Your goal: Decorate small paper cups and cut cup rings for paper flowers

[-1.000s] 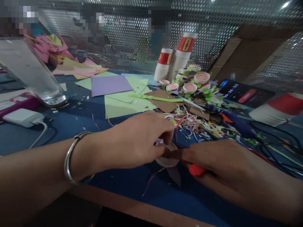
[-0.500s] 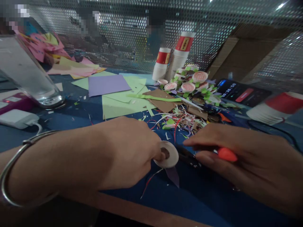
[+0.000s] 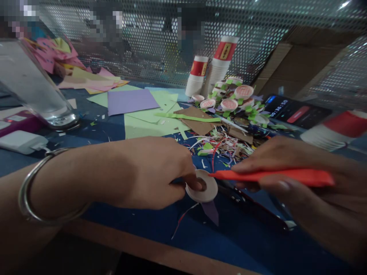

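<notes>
My left hand [image 3: 149, 173] presses a fingertip into the middle of a small white disc [image 3: 205, 190], a cut paper-cup bottom lying on the blue table top [image 3: 160, 225]. A silver bangle [image 3: 31, 191] circles that wrist. My right hand [image 3: 289, 175] is closed round a long orange-red tool [image 3: 275, 175] whose pointed tip lies just over the disc's right edge. A purple paper scrap [image 3: 210, 212] pokes out below the disc. A dark object [image 3: 252, 206], perhaps scissors, lies under my right hand.
Green and purple paper sheets [image 3: 137, 109], a heap of paper shavings [image 3: 223, 147], decorated cup flowers [image 3: 235, 99], stacked red-and-white cups [image 3: 220, 65], a phone showing a timer [image 3: 292, 112], a fallen cup stack [image 3: 338, 130], a glass [image 3: 34, 88] and a white charger [image 3: 20, 141] lie around. Mesh screen behind.
My right hand has lifted and turned, so the orange-red tool now shows full length with its tip at the disc. My left hand kept its finger on the disc.
</notes>
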`<control>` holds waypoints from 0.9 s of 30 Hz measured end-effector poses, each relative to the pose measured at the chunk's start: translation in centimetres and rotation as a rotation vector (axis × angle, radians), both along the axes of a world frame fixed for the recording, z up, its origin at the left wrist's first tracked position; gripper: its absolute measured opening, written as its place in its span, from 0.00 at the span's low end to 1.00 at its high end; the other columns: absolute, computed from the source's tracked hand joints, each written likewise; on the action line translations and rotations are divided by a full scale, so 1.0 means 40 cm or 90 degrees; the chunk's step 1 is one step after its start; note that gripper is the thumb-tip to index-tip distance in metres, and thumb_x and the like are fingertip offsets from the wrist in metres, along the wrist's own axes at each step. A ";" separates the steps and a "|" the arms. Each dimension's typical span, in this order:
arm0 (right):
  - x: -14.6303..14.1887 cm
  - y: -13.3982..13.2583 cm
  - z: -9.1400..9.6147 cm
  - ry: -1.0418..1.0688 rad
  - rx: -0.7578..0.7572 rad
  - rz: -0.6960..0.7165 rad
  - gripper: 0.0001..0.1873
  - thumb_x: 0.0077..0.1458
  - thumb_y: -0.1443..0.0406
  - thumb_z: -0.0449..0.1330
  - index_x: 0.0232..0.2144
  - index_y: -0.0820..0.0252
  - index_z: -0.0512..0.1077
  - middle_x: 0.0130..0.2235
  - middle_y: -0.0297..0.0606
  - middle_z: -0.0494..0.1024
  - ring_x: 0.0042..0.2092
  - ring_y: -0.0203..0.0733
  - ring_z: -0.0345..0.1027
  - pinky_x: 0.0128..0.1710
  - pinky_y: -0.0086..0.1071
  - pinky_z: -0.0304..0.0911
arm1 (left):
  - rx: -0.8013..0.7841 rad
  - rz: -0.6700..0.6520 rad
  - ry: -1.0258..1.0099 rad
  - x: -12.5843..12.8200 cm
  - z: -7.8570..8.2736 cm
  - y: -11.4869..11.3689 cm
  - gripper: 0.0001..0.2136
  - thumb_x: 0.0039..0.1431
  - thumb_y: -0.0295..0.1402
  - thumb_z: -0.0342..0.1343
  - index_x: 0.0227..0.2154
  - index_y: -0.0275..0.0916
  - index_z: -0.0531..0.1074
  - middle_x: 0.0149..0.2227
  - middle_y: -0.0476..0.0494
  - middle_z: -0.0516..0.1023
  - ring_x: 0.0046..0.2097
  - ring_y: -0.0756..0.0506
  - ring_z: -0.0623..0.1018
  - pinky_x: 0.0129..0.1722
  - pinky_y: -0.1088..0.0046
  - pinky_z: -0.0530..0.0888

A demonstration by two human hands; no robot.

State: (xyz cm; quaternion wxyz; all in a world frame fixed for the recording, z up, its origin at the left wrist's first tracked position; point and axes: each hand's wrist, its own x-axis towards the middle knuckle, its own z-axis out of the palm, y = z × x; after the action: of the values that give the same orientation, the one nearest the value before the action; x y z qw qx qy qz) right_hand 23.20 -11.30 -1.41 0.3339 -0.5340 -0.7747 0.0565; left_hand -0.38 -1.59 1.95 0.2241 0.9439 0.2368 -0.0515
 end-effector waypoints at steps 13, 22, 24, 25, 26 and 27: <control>-0.032 0.015 0.005 0.047 -0.026 0.045 0.05 0.63 0.58 0.63 0.36 0.43 0.80 0.34 0.21 0.84 0.31 0.31 0.76 0.31 0.20 0.69 | 0.020 -0.011 0.074 0.009 0.021 -0.004 0.18 0.55 0.28 0.54 0.44 0.51 0.84 0.20 0.52 0.75 0.22 0.49 0.69 0.26 0.74 0.63; -0.022 0.016 0.007 0.038 -0.019 0.051 0.11 0.66 0.58 0.60 0.31 0.45 0.78 0.27 0.19 0.80 0.24 0.25 0.71 0.26 0.16 0.64 | 0.012 -0.034 0.016 0.002 0.004 0.002 0.19 0.54 0.26 0.54 0.43 0.53 0.83 0.17 0.54 0.73 0.22 0.50 0.68 0.28 0.75 0.63; -0.019 0.014 0.005 0.038 -0.023 0.049 0.13 0.66 0.57 0.59 0.29 0.46 0.78 0.25 0.20 0.78 0.23 0.25 0.70 0.26 0.16 0.64 | 0.010 -0.036 0.012 0.002 0.004 0.002 0.17 0.54 0.26 0.54 0.39 0.50 0.84 0.16 0.53 0.71 0.20 0.51 0.66 0.25 0.74 0.61; -0.018 0.013 0.005 0.035 -0.026 0.046 0.14 0.66 0.57 0.59 0.28 0.47 0.78 0.25 0.21 0.78 0.22 0.25 0.69 0.26 0.16 0.63 | 0.011 -0.035 0.011 0.002 0.004 0.002 0.16 0.54 0.27 0.53 0.36 0.49 0.84 0.15 0.53 0.70 0.19 0.51 0.64 0.24 0.74 0.60; -0.018 0.012 0.006 0.033 -0.024 0.045 0.14 0.66 0.57 0.59 0.28 0.47 0.77 0.24 0.21 0.77 0.22 0.25 0.69 0.25 0.17 0.63 | 0.011 -0.033 0.010 0.002 0.003 0.002 0.14 0.54 0.27 0.53 0.33 0.47 0.84 0.15 0.53 0.69 0.18 0.51 0.63 0.23 0.74 0.59; -0.018 0.011 0.007 0.033 -0.022 0.047 0.14 0.66 0.57 0.59 0.28 0.47 0.77 0.24 0.21 0.77 0.21 0.25 0.68 0.24 0.17 0.63 | 0.012 -0.032 0.010 0.003 0.002 0.002 0.13 0.53 0.27 0.53 0.31 0.46 0.83 0.15 0.53 0.68 0.18 0.51 0.62 0.22 0.73 0.58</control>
State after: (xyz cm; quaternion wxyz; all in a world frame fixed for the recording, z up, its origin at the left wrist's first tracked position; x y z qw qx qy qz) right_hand 22.47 -10.86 -1.14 0.3421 -0.5093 -0.7838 0.0961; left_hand -0.28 -1.53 2.04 0.2119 0.9512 0.2155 -0.0623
